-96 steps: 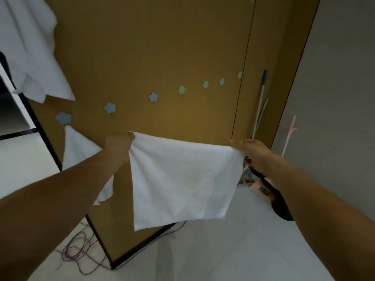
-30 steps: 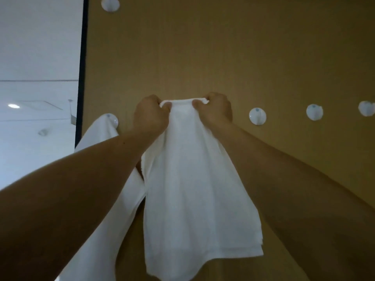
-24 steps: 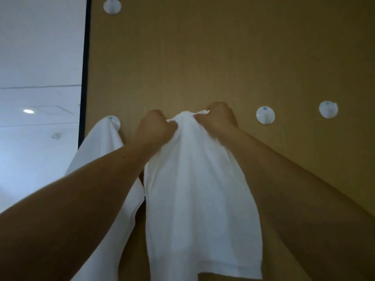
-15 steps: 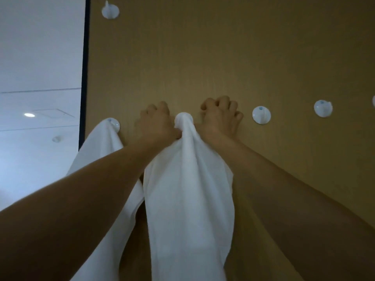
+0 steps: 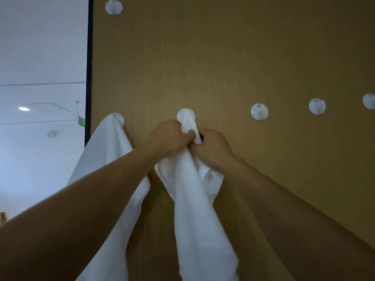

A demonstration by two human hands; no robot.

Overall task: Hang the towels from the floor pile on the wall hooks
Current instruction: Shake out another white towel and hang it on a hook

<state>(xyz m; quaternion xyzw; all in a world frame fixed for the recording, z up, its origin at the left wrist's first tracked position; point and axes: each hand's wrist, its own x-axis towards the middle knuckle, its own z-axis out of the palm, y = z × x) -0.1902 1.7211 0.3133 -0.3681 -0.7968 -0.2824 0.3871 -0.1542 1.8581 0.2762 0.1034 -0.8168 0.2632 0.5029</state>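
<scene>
A white towel (image 5: 197, 216) hangs down the brown wall panel (image 5: 223, 57), its top bunched over a round white hook (image 5: 186, 115). My left hand (image 5: 169, 136) and my right hand (image 5: 212, 148) both grip the gathered cloth just below that hook, knuckles close together. A second white towel (image 5: 107, 159) hangs from the hook (image 5: 118, 118) to the left, partly behind my left forearm. Bare white hooks sit to the right (image 5: 259, 112), (image 5: 317, 106) and at the frame edge (image 5: 369, 101). The floor pile is out of view.
Another bare hook (image 5: 113, 6) sits high on the panel. A black edge strip (image 5: 88, 67) ends the panel on the left; beyond it are a white ceiling with a light (image 5: 24, 108) and a green exit sign (image 5: 81, 121).
The towel's top has gone over the hook. My hands have slid down from either side of the hook and now clutch the cloth below it.
</scene>
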